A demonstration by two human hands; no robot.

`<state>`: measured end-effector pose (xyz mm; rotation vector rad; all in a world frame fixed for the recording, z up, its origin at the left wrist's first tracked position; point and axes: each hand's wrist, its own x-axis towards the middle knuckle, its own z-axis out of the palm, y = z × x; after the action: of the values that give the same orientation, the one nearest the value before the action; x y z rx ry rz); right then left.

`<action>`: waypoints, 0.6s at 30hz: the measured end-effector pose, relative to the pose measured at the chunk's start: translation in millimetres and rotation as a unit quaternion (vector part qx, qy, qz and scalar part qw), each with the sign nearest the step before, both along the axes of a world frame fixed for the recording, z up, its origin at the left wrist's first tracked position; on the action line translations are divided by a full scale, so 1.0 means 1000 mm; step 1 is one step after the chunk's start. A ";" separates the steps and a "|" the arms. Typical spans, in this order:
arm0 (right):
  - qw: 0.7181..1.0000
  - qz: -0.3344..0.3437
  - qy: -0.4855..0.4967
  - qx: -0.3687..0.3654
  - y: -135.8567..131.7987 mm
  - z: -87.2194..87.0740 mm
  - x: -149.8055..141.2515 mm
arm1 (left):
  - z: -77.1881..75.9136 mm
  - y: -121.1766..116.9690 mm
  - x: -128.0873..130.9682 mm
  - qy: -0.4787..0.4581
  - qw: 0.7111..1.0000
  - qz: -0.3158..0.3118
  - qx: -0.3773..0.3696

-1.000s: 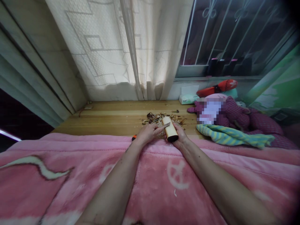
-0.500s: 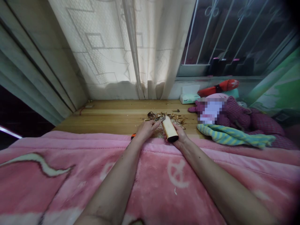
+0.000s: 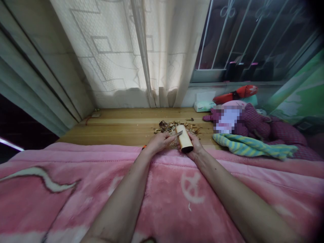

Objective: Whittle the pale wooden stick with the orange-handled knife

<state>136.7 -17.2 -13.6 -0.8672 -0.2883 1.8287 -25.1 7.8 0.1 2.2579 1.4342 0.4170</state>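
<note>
My right hand [image 3: 194,151] grips a pale, peeled wooden billet [image 3: 184,139] upright on its near end, and that end looks dark. My left hand [image 3: 159,142] is closed on a small knife, whose handle it hides. The knife's narrow steel blade [image 3: 178,134] reaches across to the billet's upper part and appears to touch it. Both hands rest close together above the far edge of a pink fleece blanket [image 3: 162,189]. Just beyond them, a heap of wood shavings and chips [image 3: 170,127] lies on a wooden board [image 3: 116,131].
A small orange object [image 3: 144,147] peeks out beside my left wrist. To the right lie a striped green-yellow towel [image 3: 253,146], a purple plush cushion [image 3: 255,123], a tissue pack [image 3: 204,106] and a red item [image 3: 236,93]. A curtain [image 3: 121,57] and barred window [image 3: 243,40] close off the far side.
The knife blade, higher on the billet's far end half a second ago, has come back down across it. My left hand has shifted slightly toward me; the billet has barely moved.
</note>
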 end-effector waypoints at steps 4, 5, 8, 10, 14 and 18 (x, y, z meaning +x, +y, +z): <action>1.000 -0.006 -0.011 -0.002 0.000 0.002 -0.001 | 0.001 -0.002 0.001 0.009 1.000 0.009 -0.001; 1.000 -0.001 -0.013 -0.005 -0.001 0.004 -0.002 | 0.002 -0.002 0.000 0.015 1.000 0.019 0.005; 1.000 0.006 -0.020 -0.007 -0.002 0.009 -0.003 | 0.002 0.000 0.000 0.030 0.998 0.050 0.022; 1.000 0.015 -0.020 -0.004 -0.003 0.010 -0.002 | 0.002 0.001 -0.001 0.035 0.997 0.062 0.025; 0.999 0.044 -0.011 -0.006 -0.003 0.009 -0.001 | 0.001 0.003 -0.001 0.039 0.996 0.073 0.026; 0.998 0.056 -0.025 -0.013 -0.003 0.006 -0.001 | 0.001 0.006 -0.002 0.029 0.994 0.102 0.034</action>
<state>136.0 -20.6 -7.4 -0.9320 -0.3525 1.9199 -27.3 13.8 0.9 2.2000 1.7145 0.4740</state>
